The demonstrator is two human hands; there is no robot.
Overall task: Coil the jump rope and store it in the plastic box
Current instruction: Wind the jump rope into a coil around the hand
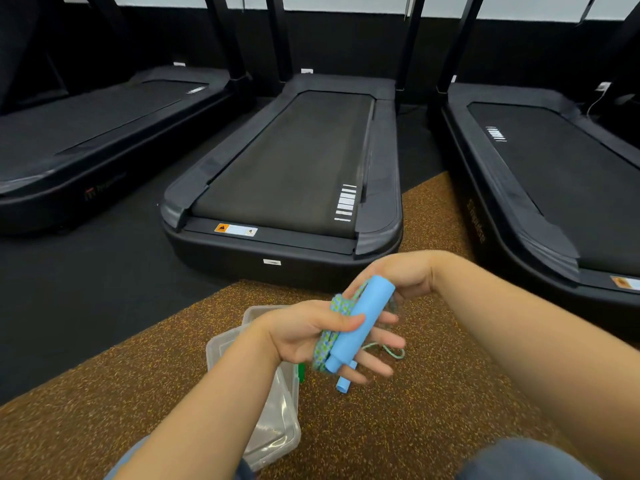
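Observation:
The jump rope has light blue handles (363, 320) and a green-and-blue braided cord (329, 327). My left hand (311, 332) lies palm up under it, thumb pressing one handle and the bundled cord against the fingers. A second blue handle tip (344, 384) pokes out below those fingers. My right hand (401, 277) curls over the top end of the upper handle, where cord loops pass. A thin loop of cord (391, 351) hangs to the right. The clear plastic box (277, 420) sits on the floor below my left forearm, partly hidden by it.
Speckled brown rubber flooring (398, 427) lies under the box and hands. Three black treadmills stand ahead: the middle one (294, 168), one at left (86, 133), one at right (554, 188). A small green piece (302, 372) shows at the box's edge. My knees are at the bottom.

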